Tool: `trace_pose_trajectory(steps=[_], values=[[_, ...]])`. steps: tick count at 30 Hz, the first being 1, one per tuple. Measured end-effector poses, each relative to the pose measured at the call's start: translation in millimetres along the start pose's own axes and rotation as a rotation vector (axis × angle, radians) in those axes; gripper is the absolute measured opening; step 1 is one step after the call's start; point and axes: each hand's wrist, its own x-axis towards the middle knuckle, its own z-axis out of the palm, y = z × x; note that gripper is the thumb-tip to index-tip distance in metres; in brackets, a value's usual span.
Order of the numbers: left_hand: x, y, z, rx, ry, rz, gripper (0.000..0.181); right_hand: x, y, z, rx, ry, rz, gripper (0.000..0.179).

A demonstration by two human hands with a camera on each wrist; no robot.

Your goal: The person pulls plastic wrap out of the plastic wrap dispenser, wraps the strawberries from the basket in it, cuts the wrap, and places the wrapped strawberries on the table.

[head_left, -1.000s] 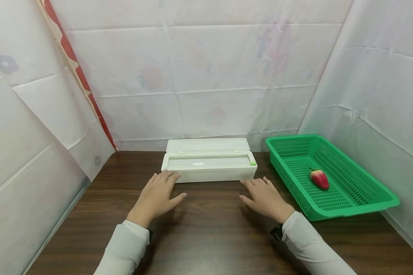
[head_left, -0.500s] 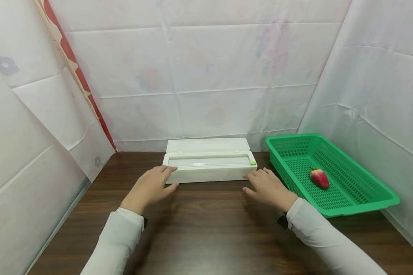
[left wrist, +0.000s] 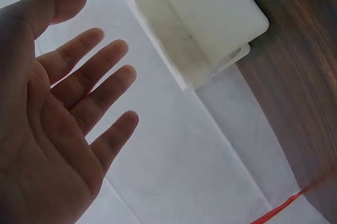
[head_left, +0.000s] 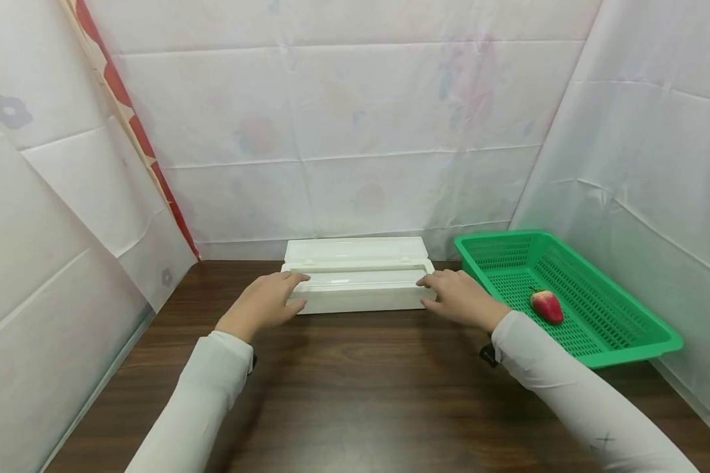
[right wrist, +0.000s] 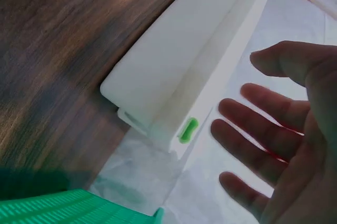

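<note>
A long white box with a shallow opening along its top stands on the table against the back sheet; it looks like a cling film dispenser. Its lid is raised and leans back. In the right wrist view a small green slider sits at one end. My left hand is at the box's left end, fingers spread and overlapping its corner in the head view. At the opposite end is my right hand, fingers loosely bent. Both wrist views show bare palms, with a gap between the fingers and the box.
To the right stands a green perforated basket, close beside my right forearm. Inside it lies a red fruit with a pale yellow top. White sheets wall the dark wooden table at the back and both sides.
Both hands have moved forward from in front of the box to its two ends, level with its upper edge. The box, the basket and the fruit have stayed in place.
</note>
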Motion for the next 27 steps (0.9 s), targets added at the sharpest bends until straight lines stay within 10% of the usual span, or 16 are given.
trace_pose_trajectory(steps=[27], values=[[24.4, -13.2, 13.5, -0.174, -0.14, -0.068, 0.047, 42.3, 23, 24, 0.128, -0.102, 0.007, 0.025]])
